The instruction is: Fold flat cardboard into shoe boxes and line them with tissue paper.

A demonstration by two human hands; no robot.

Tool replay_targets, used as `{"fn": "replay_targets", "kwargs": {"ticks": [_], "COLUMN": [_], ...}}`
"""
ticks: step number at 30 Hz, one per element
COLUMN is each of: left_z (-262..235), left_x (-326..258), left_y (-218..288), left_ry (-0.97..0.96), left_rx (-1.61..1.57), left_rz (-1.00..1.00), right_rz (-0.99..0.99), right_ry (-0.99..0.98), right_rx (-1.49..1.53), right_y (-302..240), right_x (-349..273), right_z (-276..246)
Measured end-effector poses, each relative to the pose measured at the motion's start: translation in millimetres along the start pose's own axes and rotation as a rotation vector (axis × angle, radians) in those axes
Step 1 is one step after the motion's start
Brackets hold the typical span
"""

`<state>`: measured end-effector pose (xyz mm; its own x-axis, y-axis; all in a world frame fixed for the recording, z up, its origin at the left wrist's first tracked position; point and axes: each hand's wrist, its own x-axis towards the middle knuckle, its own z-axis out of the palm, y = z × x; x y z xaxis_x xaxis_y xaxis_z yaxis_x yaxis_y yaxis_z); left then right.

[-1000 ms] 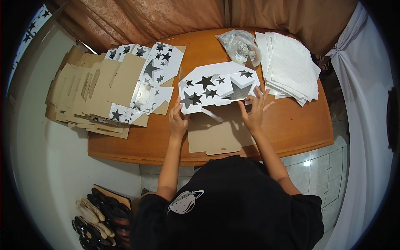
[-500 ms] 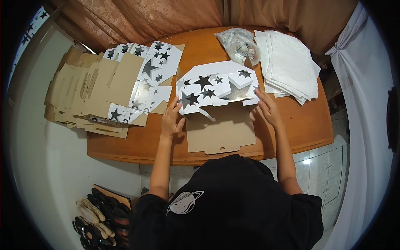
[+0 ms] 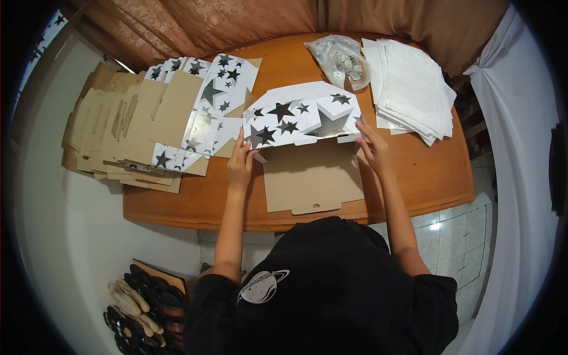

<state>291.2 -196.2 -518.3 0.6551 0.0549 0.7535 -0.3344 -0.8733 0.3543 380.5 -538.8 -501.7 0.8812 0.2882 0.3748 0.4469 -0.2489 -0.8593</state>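
A partly folded cardboard box [image 3: 300,120], white with black and silver stars outside and plain brown inside, stands in front of me on the table. Its brown panel [image 3: 313,183] lies flat toward me, with a small tab and slot on the near edge. My left hand [image 3: 239,167] grips the box's left side, fingers along the outside and thumb at the near edge. At the right end, my right hand [image 3: 376,151] holds the corner between thumb and fingers. Parts of the fingertips are hidden behind the walls.
A large pile of flat brown and star-printed box blanks [image 3: 168,112] covers the table's left. Behind the box lies a clear plastic bag [image 3: 340,59] with small contents; white paper sheets [image 3: 411,89] are stacked at the right. The wooden table [image 3: 426,183] has a curved edge.
The star-printed wall has swung and shifted slightly left and away, its small near flaps now folded more in line. My hands have closed in on its two ends.
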Motion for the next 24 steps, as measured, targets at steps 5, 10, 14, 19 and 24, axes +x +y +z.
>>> {"fn": "replay_targets", "kwargs": {"ticks": [5,10,14,19,24], "left_z": [-8,-6,1,-5,-3], "left_x": [-8,0,-8,-28,-19], "left_y": [-10,-1,-4,-16,-5], "left_ry": [-0.01,-0.019,0.021,-0.002,0.017], "left_rx": [-0.037,-0.013,-0.068,-0.007,0.064], "left_rz": [-0.069,-0.035,-0.131,-0.211,-0.1], "right_rz": [-0.075,-0.105,-0.117,-0.114,-0.006], "right_ry": [-0.238,-0.254,-0.164,-0.292,-0.17], "right_rx": [-0.14,-0.098,-0.104,-0.069,-0.026], "right_y": [-12,15,18,-21,-1], "right_x": [13,18,15,15,9], "right_z": [-23,-27,-18,-22,-13]}}
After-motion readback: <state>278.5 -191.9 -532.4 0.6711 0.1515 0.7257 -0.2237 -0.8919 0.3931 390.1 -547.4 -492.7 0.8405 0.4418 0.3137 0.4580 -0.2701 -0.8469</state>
